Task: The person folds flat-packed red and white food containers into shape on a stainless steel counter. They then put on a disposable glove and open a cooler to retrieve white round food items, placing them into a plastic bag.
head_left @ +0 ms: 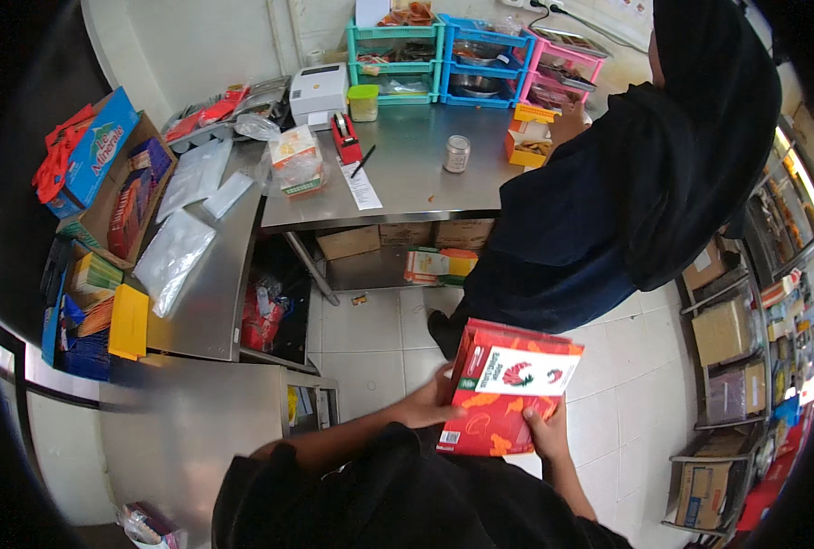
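Observation:
In front of my body I hold a red printed food packet (508, 403) with orange shapes and a white label. Its upper edge shows more than one layer, so it may be a small stack; I cannot tell. My left hand (430, 401) grips its left side, fingers partly hidden. On the lower right side my right hand (548, 432) is closed round the edge, thumb on the front face. The packet is tilted, held above the tiled floor.
A co-worker in dark clothes (581, 210) stands ahead right, one hand near a yellow-orange box (528, 137) on the steel table (398, 174). A can (456, 154), tape dispenser (345, 137) and white printer (319, 91) stand there. Stocked shelves (727, 329) line the right.

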### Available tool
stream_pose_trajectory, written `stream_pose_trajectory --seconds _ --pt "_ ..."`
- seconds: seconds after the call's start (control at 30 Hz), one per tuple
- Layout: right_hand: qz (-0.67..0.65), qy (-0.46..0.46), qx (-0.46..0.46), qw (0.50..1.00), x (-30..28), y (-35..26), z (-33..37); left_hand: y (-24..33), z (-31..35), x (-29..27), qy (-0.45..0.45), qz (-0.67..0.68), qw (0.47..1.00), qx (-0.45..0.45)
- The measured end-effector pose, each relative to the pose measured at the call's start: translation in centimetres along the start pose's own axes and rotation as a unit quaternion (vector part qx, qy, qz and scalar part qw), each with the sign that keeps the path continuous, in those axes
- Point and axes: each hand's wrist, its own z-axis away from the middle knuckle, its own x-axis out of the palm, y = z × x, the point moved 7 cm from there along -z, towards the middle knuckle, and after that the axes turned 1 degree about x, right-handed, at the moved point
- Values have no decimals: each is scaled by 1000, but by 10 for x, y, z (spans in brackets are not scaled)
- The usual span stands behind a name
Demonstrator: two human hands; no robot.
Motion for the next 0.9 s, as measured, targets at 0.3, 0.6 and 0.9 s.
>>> stream_pose_trajectory --seconds 0.3,0.6,0.9 --pt "32 245 -39 968 -102 -10 107 -44 -72 128 -136 -152 969 -143" --pt "-152 285 -107 940 -246 -16 189 -84 -147 287 -296 -172 924 -169" --pt "-83 434 -53 895 -297 -7 199 -188 -215 345 -310 -251 899 -184"
